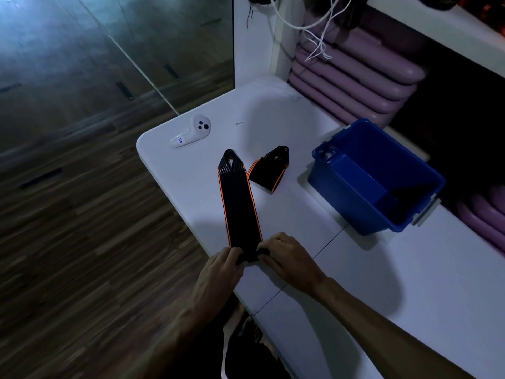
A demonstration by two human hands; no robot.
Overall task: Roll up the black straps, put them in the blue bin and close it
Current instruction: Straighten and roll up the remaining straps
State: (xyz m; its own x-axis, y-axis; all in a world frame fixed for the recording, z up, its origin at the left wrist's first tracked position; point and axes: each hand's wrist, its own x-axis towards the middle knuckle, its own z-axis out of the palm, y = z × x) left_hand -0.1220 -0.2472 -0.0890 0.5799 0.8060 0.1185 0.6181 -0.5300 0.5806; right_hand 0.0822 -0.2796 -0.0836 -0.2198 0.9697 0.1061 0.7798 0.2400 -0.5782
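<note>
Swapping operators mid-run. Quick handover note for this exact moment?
Left hand and right hand: both pinch the near end of the long black orange-edged strap, its roll barely begun.
That strap lies flat on the white table, looped end pointing away.
Second, folded black strap lies loose beside it, untouched.
Open blue plastic bin stands to the right; no strap visible inside.
Done: nothing stowed.
Left: finish this roll, roll the second, bin both, close the bin.
</note>
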